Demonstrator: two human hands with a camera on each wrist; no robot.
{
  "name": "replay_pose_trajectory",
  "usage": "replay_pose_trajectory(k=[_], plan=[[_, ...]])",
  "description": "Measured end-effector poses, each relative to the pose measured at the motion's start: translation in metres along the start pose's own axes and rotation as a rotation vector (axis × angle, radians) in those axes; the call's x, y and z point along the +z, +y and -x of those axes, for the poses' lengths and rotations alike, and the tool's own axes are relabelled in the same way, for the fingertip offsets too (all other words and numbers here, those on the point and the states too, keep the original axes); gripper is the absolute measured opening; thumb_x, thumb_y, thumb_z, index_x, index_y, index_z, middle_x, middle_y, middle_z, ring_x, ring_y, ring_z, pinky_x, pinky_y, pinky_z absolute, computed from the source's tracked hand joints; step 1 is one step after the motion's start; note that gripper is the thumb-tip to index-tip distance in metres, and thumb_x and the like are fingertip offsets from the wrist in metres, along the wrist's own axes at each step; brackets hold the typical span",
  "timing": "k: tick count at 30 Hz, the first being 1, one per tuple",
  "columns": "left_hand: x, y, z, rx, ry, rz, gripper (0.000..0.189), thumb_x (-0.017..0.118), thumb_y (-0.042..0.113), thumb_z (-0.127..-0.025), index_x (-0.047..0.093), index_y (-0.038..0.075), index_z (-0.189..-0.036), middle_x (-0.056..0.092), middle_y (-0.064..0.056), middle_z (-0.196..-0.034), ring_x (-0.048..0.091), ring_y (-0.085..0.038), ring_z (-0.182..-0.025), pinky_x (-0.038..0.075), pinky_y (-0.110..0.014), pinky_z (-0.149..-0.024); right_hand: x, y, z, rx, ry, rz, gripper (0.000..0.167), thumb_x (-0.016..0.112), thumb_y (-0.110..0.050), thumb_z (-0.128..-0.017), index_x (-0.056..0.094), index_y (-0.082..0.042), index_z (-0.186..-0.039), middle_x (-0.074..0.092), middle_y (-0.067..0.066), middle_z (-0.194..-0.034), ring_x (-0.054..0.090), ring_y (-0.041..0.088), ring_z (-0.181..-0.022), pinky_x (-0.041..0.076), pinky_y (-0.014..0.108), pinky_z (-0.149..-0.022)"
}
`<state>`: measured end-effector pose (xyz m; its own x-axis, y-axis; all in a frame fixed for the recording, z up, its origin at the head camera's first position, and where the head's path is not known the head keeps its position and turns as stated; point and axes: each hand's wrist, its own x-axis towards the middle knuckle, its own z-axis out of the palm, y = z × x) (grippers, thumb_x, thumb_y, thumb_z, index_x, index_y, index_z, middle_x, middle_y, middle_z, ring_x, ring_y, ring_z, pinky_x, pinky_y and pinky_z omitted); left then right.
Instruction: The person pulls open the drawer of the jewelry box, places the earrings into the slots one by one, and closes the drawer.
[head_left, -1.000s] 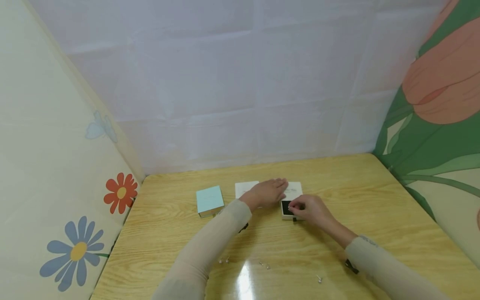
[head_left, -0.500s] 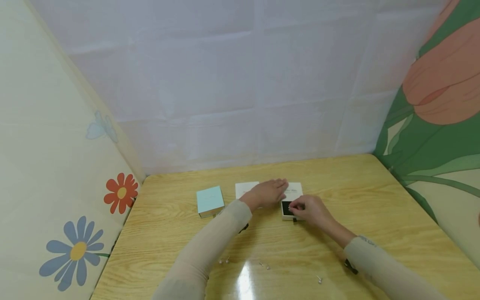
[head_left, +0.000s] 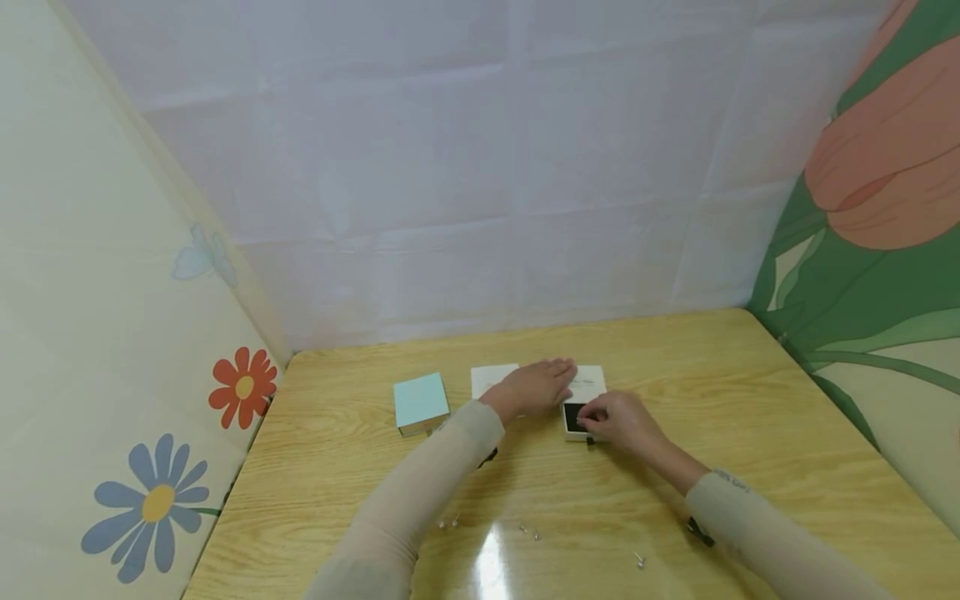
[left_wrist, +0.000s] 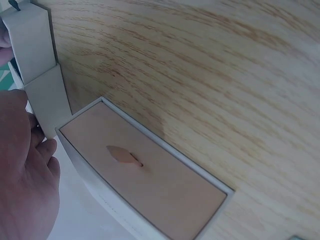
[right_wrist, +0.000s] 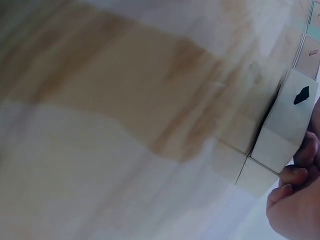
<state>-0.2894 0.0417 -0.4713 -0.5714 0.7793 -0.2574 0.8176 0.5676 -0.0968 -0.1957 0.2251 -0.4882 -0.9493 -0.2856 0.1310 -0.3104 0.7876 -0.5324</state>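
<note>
In the head view, my left hand (head_left: 534, 387) lies over the left part of a white jewelry box's sleeve (head_left: 588, 381), fingers extended on top. The left wrist view shows its fingertips (left_wrist: 47, 147) by the sleeve's side. The drawer (head_left: 576, 435) is pulled out towards me, showing a black pad (head_left: 572, 412). My right hand (head_left: 622, 418) pinches a tiny silvery earring, mostly hidden by the fingertips, at the pad. In the right wrist view, the right hand (right_wrist: 300, 200) is beside the box with its black pull tab (right_wrist: 302, 95).
A second white box (head_left: 491, 377) with a tan drawer front (left_wrist: 145, 172) stands left of the working box, partly under my left arm. Further left is a light blue box (head_left: 421, 401). Several small earrings lie nearer me, one (head_left: 640, 561) at the right, others (head_left: 448, 522) further left.
My right fingertips have barely moved at the black pad; the silvery glint between them shows less now. The left hand, the boxes and the loose earrings stay where they were.
</note>
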Motion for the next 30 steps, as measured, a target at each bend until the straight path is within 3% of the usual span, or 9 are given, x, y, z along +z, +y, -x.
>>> replay_pose_trajectory(k=[19,30], plan=[[0.0028,-0.0014,-0.0023,0.002,0.008,0.003,0.057,0.019,0.038,-0.113,0.013,0.013,-0.164,0.013,-0.002,-0.170,0.012,-0.014,-0.156,0.009,-0.025,-0.126,-0.0023,0.0006,-0.0023,-0.016,-0.031,-0.018,0.007,0.076,-0.010,-0.089,0.080,-0.007,-0.094,0.059,-0.009,-0.068,0.048,0.005,-0.063,0.042,0.022,-0.055],[0.0025,-0.0006,-0.0013,0.001,0.016,0.000,0.057,0.020,0.038,-0.113,0.014,0.013,-0.164,0.013,-0.002,-0.170,0.012,-0.015,-0.156,0.009,-0.025,-0.126,-0.0027,-0.0029,-0.0048,0.033,-0.046,0.022,0.008,0.078,-0.015,-0.089,0.079,-0.008,-0.087,0.064,-0.007,-0.069,0.051,0.006,-0.062,0.045,0.024,-0.056]])
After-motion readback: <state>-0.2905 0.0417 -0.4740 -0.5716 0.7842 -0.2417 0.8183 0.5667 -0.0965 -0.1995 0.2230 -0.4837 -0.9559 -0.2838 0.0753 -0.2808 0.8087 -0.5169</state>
